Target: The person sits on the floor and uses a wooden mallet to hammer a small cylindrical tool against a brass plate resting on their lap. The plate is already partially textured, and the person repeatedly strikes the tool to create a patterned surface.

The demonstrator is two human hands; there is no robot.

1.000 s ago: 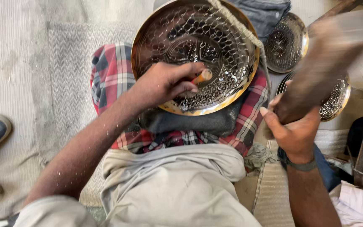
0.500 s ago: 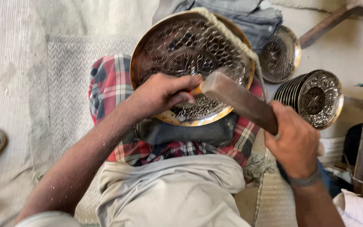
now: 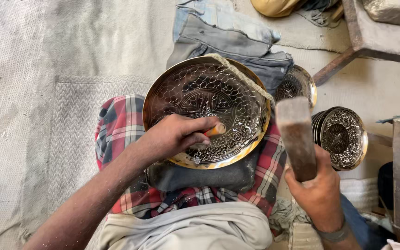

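The left hand (image 3: 177,136) was clenched round a short punch (image 3: 215,130), its orange-tipped end poking out past the knuckles and pressed against the big engraved metal plate (image 3: 209,109). The right hand (image 3: 319,190) was wrapped tight round a wooden mallet (image 3: 296,136), held upright just beside the plate's right rim, clear of it. What a plate it was: round, bright silver inside with a golden rim, a star-like flower at the centre, a ring of scrolls and scale-like cells running out to the edge. It sat tilted on a dark pad (image 3: 200,176) over a red checked cloth (image 3: 121,125) on the person's lap. One plate under the punch; to the right a smaller single engraved plate (image 3: 297,85), and one stack of plates (image 3: 341,138), too tightly packed to count. Folded grey and blue cloth (image 3: 228,37) lay beyond.
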